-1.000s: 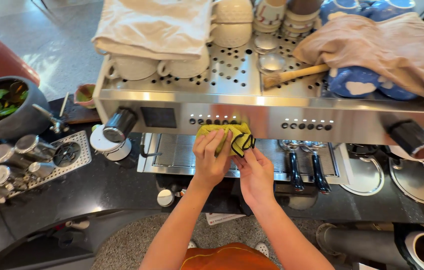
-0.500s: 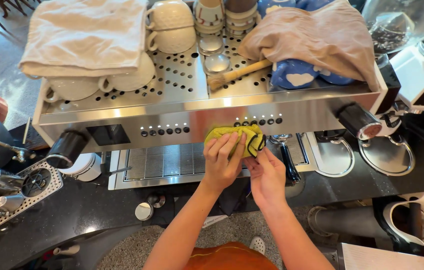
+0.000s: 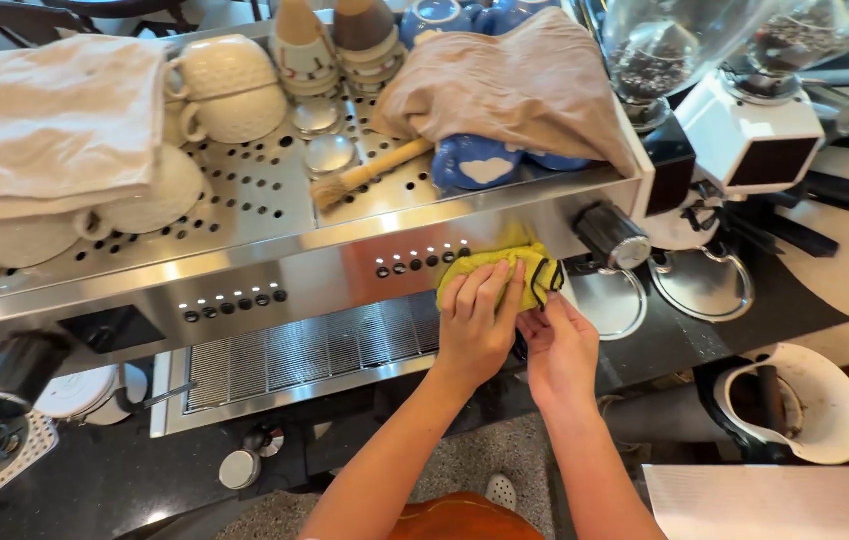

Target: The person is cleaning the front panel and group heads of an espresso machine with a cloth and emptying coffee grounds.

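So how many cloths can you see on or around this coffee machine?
3. A white cloth lies over cups on the top's left, a beige cloth over blue cups on the right, and a yellow cloth under the left hand. Others may be hidden.

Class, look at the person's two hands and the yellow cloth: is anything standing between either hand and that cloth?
Nothing visible does. The left hand presses flat on the yellow cloth, and the right hand grips its lower edge.

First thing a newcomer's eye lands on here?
The yellow cloth, pressed by the left hand against the steel front of the espresso machine, with the right hand just below it. Next, the white cups and beige towel on the machine's top.
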